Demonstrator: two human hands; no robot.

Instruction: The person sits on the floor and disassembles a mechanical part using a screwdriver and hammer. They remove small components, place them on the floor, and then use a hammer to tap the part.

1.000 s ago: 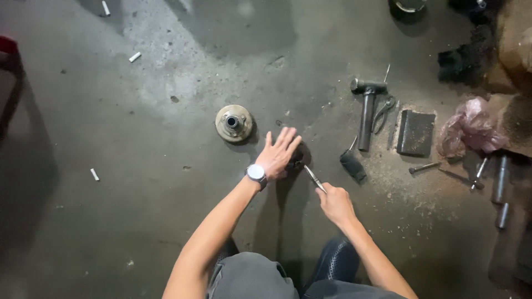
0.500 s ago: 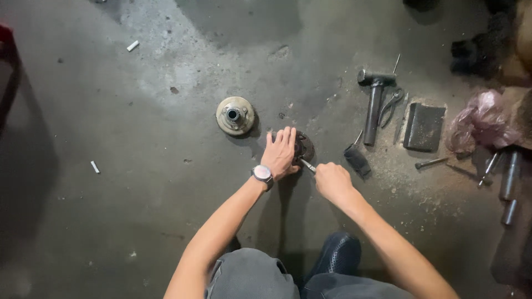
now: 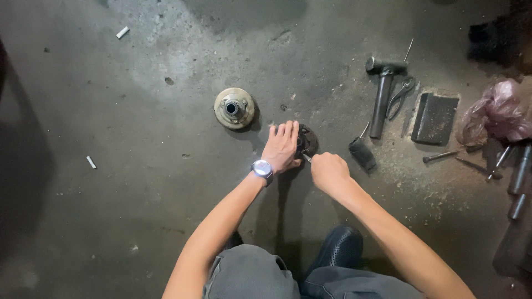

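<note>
Two hands at a dark part on a stained floor

Grey, oil-stained concrete floor (image 3: 111,221) fills the view, with grit scattered right of the dark round part (image 3: 308,140). The left hand (image 3: 281,147), a watch (image 3: 261,168) on its wrist, lies flat with fingers together on that part's left side. The right hand (image 3: 329,171), just below-right of the part, has its grip closed tight round a thin metal tool (image 3: 306,158) whose tip meets the part. A pale round hub (image 3: 235,108) sits up-left of the part, a hammer (image 3: 382,94) well to its right.
</note>
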